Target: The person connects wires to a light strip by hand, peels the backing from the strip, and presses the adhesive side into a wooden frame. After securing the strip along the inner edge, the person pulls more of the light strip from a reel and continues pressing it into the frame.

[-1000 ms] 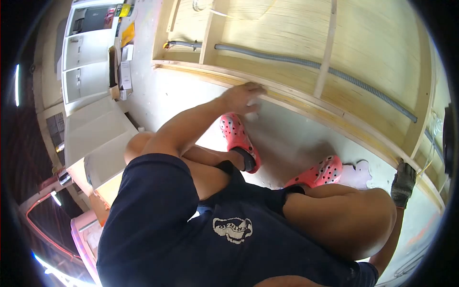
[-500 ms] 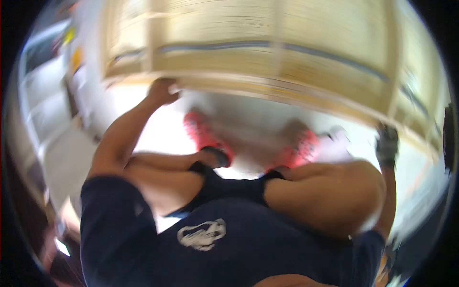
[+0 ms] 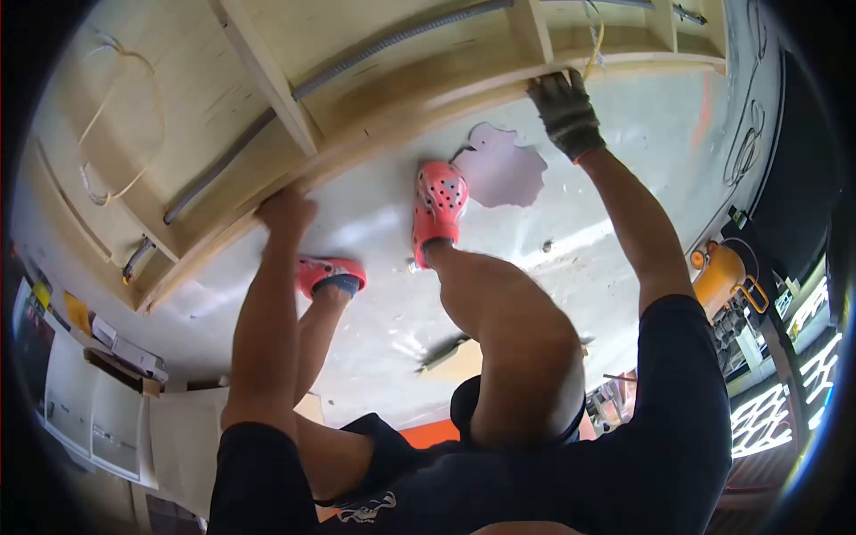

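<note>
A large wooden frame with a plywood panel point(image 3: 401, 80) spans the top of the view, with grey corrugated conduit point(image 3: 392, 40) running through its slats. My bare left hand point(image 3: 287, 212) grips the frame's lower edge beam at centre-left, its fingers wrapped over the wood. On my right hand point(image 3: 563, 111) there is a dark grey glove; its fingers curl onto the same beam farther right, beside a yellow cable point(image 3: 596, 45). The undersides of both hands' fingers are hidden.
My feet wear red clogs point(image 3: 439, 192) on the pale floor point(image 3: 383, 357). A pinkish flat patch point(image 3: 508, 169) lies beside one foot. At the right are an orange machine point(image 3: 720, 278) and black cables point(image 3: 744, 152); white cabinets point(image 3: 94, 410) stand lower left.
The frame now slants the other way, its right end higher in view. Both hands remain on its edge. My feet and legs have shifted, and more floor shows.
</note>
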A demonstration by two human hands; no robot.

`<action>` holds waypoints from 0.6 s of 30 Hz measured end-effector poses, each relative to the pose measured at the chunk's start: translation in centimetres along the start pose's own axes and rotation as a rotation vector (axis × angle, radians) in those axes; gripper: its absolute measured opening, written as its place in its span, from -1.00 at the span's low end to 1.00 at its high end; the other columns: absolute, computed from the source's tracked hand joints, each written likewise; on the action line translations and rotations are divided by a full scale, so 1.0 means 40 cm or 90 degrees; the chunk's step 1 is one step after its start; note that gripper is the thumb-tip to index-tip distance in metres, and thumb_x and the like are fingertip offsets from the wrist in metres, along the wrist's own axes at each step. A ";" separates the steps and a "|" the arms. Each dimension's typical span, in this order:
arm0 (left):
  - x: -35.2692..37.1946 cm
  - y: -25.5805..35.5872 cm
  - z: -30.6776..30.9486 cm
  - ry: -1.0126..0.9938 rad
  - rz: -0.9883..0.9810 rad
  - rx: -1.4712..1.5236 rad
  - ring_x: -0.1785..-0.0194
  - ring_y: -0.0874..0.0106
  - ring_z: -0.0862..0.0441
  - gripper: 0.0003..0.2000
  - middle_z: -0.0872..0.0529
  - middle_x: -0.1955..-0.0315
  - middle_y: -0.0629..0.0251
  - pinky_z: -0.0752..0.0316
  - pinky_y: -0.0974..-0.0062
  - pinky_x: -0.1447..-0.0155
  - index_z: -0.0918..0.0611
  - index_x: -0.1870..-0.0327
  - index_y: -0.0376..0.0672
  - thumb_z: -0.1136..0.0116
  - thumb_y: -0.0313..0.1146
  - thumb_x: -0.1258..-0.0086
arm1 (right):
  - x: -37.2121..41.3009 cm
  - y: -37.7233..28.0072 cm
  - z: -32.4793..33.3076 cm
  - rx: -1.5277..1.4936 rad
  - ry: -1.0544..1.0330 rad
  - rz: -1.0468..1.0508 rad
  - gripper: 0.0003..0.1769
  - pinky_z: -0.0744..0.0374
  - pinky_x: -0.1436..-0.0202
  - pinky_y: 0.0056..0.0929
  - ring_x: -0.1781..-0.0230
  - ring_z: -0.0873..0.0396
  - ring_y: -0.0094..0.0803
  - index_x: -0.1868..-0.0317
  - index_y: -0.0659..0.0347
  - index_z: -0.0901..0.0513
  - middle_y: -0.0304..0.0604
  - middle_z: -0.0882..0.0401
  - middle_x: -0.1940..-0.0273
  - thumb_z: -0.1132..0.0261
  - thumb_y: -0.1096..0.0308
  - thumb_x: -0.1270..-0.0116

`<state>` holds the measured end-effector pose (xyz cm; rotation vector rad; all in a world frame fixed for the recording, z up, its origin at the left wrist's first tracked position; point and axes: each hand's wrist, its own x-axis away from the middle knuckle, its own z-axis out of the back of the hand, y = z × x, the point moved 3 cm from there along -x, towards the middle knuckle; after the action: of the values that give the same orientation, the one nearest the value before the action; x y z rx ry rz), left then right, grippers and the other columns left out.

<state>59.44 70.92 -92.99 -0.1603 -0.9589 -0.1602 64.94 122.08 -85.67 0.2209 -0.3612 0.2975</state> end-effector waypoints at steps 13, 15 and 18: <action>0.323 0.585 0.255 -0.057 -0.221 0.494 -0.17 0.01 -0.69 -0.32 -0.74 -0.06 -0.13 -0.55 0.21 -0.30 -0.51 -0.32 -0.31 -0.32 -0.05 -0.25 | 0.206 -0.041 0.196 -0.428 -0.044 -0.209 -0.74 -0.61 0.00 -0.05 0.12 -0.68 -0.03 0.05 0.02 -0.66 -0.05 -0.69 0.22 -0.26 0.29 -0.23; 0.366 0.581 0.258 -0.080 -0.179 0.483 -0.19 0.08 -0.70 -0.32 -0.76 -0.05 -0.07 -0.57 0.26 -0.28 -0.51 -0.31 -0.36 -0.31 -0.04 -0.29 | 0.218 0.071 0.197 -0.406 -0.028 -0.252 -0.69 -0.63 -0.07 -0.07 0.06 -0.69 -0.01 -0.01 0.06 -0.69 0.00 -0.73 0.13 -0.23 0.19 -0.32; 0.396 0.575 0.254 -0.081 -0.204 0.560 -0.13 0.01 -0.70 -0.42 -0.75 0.01 -0.12 -0.57 0.18 -0.24 -0.57 -0.25 -0.26 -0.28 -0.07 -0.28 | 0.181 0.235 0.158 -0.390 -0.100 -0.379 -0.58 -0.59 -0.23 -0.05 -0.07 -0.66 0.06 -0.12 0.13 -0.71 0.05 -0.72 -0.06 -0.16 0.09 -0.43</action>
<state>65.02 94.46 -75.71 0.8032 -1.1004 -0.0100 66.40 130.96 -75.70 -0.2561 -0.5067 -0.4224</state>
